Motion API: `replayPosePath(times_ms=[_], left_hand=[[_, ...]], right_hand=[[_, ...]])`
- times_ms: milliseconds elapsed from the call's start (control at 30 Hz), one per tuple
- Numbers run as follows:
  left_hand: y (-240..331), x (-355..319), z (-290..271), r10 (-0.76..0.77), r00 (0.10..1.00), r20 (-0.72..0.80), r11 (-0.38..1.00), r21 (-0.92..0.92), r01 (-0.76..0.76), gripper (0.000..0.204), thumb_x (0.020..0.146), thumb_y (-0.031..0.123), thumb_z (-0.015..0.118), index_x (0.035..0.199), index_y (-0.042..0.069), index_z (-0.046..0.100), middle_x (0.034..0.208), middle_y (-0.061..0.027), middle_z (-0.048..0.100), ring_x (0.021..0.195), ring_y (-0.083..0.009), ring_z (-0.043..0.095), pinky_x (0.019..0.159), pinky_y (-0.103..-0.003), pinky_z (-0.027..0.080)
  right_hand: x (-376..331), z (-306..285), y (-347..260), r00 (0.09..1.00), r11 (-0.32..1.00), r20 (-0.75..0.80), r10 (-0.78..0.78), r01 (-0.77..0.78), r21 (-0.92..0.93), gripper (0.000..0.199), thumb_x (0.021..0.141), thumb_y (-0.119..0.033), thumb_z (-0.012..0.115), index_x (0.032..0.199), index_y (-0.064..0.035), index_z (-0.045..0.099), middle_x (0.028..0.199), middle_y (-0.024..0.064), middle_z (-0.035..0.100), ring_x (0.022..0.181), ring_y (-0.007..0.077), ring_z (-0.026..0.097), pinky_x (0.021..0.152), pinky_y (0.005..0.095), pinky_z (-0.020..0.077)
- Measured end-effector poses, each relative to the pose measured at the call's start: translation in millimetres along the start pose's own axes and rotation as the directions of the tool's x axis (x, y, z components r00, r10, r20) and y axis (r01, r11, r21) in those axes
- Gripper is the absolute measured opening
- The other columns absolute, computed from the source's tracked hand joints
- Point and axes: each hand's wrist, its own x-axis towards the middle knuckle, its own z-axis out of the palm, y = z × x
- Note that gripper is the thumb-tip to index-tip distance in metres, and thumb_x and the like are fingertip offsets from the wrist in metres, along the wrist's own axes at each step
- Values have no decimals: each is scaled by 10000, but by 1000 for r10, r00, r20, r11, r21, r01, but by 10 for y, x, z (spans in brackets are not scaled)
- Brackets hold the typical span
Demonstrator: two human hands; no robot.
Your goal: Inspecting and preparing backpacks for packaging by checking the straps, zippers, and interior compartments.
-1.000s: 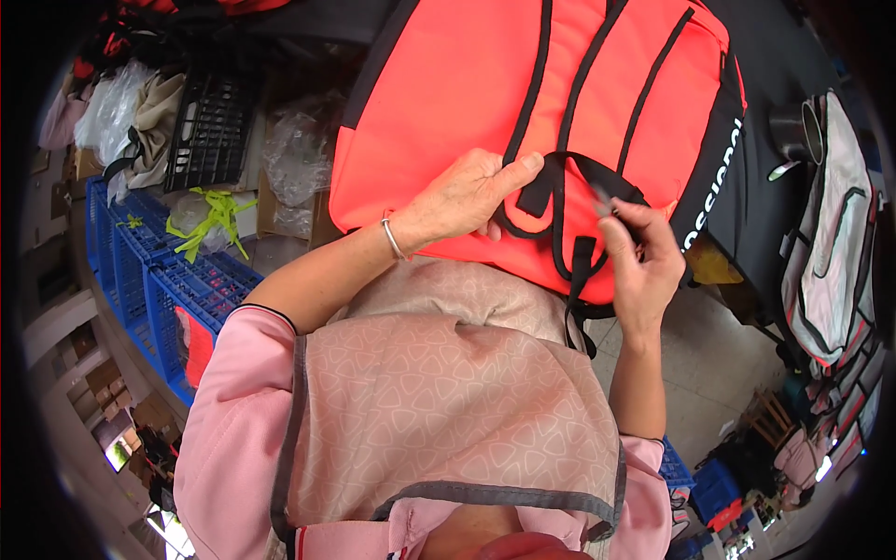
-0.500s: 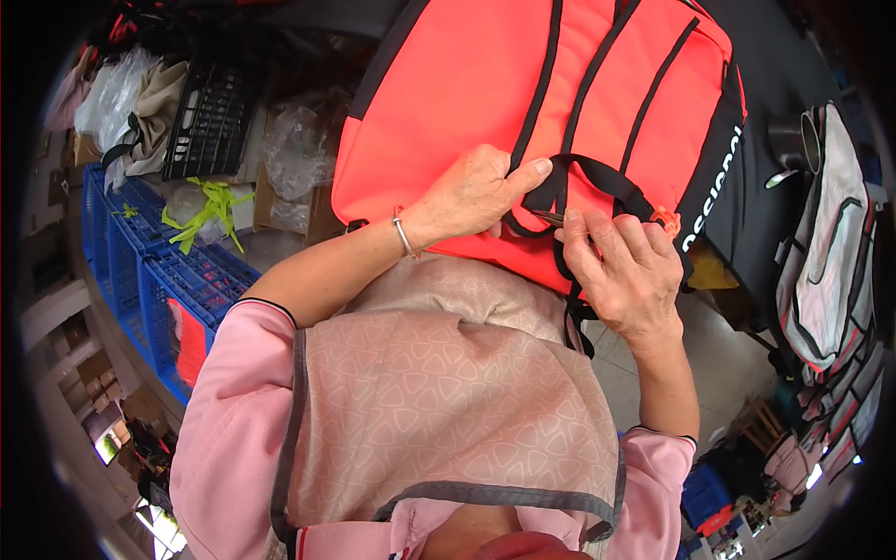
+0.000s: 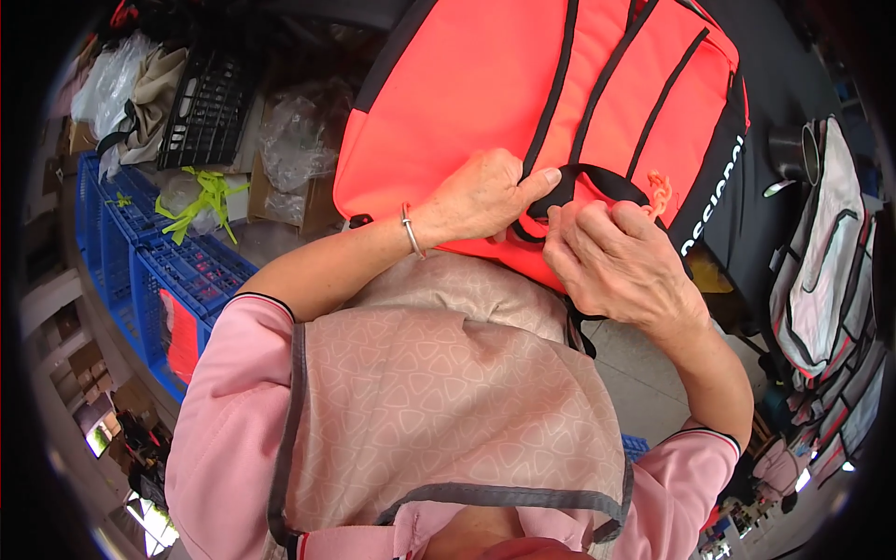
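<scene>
A bright red-orange backpack [image 3: 467,93] with black trim lies in front of me, its lower edge against my apron [image 3: 448,401]. My left hand [image 3: 481,196] grips the bag's near edge, thumb pressed on black webbing. Just to the right, my right hand [image 3: 621,257] is closed, fingers bent down close to a black strap loop [image 3: 611,180]; what it holds is hidden by the fingers. Beside that hand, an orange cord [image 3: 659,191] lies bunched on the fabric.
Blue plastic crates [image 3: 191,271] stand at left, with yellow-green ribbons [image 3: 205,201] nearby. Behind them are a black crate [image 3: 210,112] and clear plastic wrap [image 3: 303,140]. Grey-white fabric pieces [image 3: 826,261] hang at right beside a dark metal cylinder [image 3: 793,154].
My right hand has turned inward and moved left toward my left hand, its elbow swinging outward. A small metal tip seen at its fingers is now hidden. The bag has shifted slightly.
</scene>
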Motion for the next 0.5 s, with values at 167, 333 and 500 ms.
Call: replayPosePath(times_ms=[167,333,500], left_hand=[[-38,27,4,18,999,48,999,38,-19,662,976,454,488,481,15,455,425,-101,506,422,-192,619,436,-315,489],[-86,33,-21,-47,998,29,994,-95,50,660,986,475,448,489,44,392,441,-94,502,434,-208,629,431,-320,482],[-80,46,-28,-31,998,57,996,-85,36,650,993,475,427,495,65,349,431,-82,473,437,-209,631,423,-314,481]], right_hand=[[26,18,32,996,995,74,-52,45,84,123,770,-103,656,870,-33,637,753,4,560,733,136,514,578,270,363],[5,125,116,982,949,-93,167,-134,285,109,704,-130,668,705,-91,566,675,0,504,685,143,499,562,290,368],[-66,140,45,968,962,-124,216,-189,198,90,759,-86,699,757,-76,610,705,1,551,681,129,522,554,273,365]])
